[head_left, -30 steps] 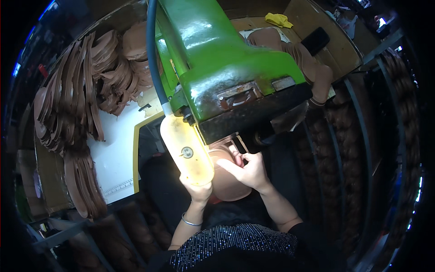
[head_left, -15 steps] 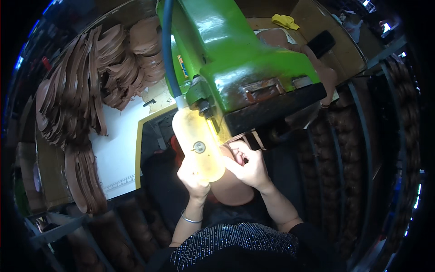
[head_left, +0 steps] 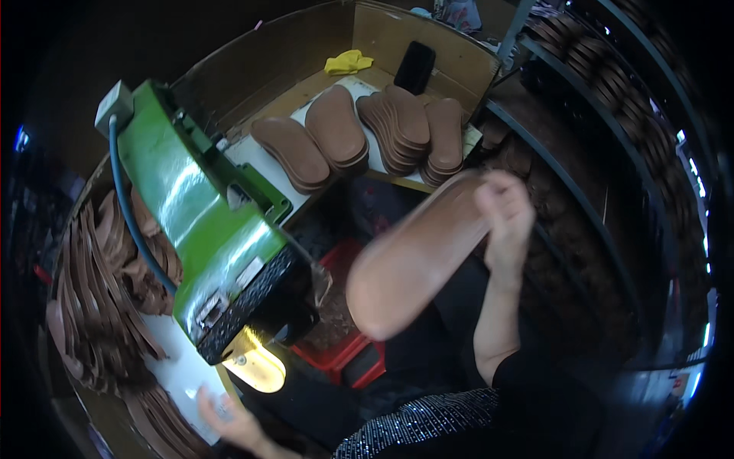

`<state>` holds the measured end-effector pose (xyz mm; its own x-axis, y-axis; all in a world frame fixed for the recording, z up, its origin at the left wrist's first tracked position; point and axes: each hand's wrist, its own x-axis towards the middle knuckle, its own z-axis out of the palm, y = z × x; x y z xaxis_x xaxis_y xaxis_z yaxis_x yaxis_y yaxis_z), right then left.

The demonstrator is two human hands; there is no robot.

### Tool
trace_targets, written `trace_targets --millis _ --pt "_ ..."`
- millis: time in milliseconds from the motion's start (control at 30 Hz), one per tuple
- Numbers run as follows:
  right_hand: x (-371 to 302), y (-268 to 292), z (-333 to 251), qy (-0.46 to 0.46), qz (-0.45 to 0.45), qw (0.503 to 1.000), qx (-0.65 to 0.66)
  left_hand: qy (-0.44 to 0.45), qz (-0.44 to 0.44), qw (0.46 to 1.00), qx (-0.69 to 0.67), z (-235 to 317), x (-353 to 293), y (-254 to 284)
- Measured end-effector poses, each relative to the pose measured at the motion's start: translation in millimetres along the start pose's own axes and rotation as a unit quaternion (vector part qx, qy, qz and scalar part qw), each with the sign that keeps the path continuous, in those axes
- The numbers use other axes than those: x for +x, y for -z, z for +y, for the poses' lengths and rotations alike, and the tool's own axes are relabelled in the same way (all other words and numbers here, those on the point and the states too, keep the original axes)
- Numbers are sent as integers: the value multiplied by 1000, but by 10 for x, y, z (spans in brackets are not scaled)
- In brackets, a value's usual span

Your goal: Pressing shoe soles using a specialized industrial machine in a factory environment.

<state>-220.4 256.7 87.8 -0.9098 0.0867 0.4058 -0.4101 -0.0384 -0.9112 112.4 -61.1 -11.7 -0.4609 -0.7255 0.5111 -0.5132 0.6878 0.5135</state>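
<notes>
My right hand (head_left: 506,214) grips the far end of a brown shoe insole (head_left: 417,264), which hangs tilted in front of me, slightly blurred. Its rounded near end points down and left. At the lower left, my left hand (head_left: 229,421) is empty with its fingers apart, over the edge of the white tabletop (head_left: 180,375). Close to that hand lies a heap of loose brown insoles (head_left: 107,306). Between my hands stands a green machine (head_left: 191,222) with a lit yellow lamp (head_left: 260,367) under its black head. Past the held insole, neat insole stacks (head_left: 394,126) rest on the white table.
A red plastic crate or stool (head_left: 344,356) is below the machine head. Cardboard walls (head_left: 417,34) border the table's back, with a yellow cloth (head_left: 349,63) and a black object (head_left: 415,67) beside them. Metal racks (head_left: 566,164) filled with brown pieces line the right.
My view has swung right. My right hand has carried the insole away from the machine to the right. My left hand has let go and moved left.
</notes>
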Motion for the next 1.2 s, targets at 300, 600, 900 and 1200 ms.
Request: trace_targets --millis 300,600,900,1200 --pt "1123 -469 1139 -173 53 969 166 -18 145 894 423 -1448 -188 1122" --pt "924 -232 1289 -259 21 959 117 135 220 956 138 -825 -13 1280" --pt "-989 -383 1282 -331 -334 881 58 103 315 939 -94 -339 -240 1440" --pt "-1805 -306 1004 -522 -382 705 292 172 -131 740 -637 807 -365 -189"
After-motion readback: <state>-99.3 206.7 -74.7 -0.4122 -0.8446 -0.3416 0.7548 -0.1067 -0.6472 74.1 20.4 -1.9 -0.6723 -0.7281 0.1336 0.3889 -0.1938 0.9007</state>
